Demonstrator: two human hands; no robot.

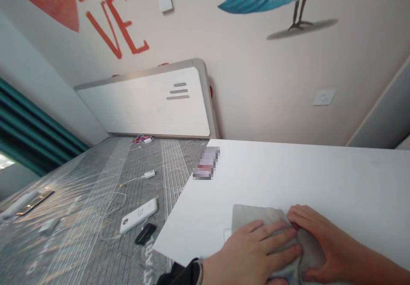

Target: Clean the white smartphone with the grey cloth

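A grey cloth [256, 216] lies on the white table [307, 178] near its front edge. My left hand [253, 251] rests flat on the cloth with its fingers stretched out to the right. My right hand [323, 238] comes in from the lower right, and its fingers curl over the cloth's right part, gripping a fold of it. The two hands touch each other over the cloth. A dark band [194, 272] shows at my left wrist.
Left of the table is a bare mattress [80, 191] wrapped in plastic, with a white power bank [139, 214], a small black item [145, 233], cables, a white charger [149, 174] and a phone [33, 203]. A white headboard [150, 101] stands against the painted wall.
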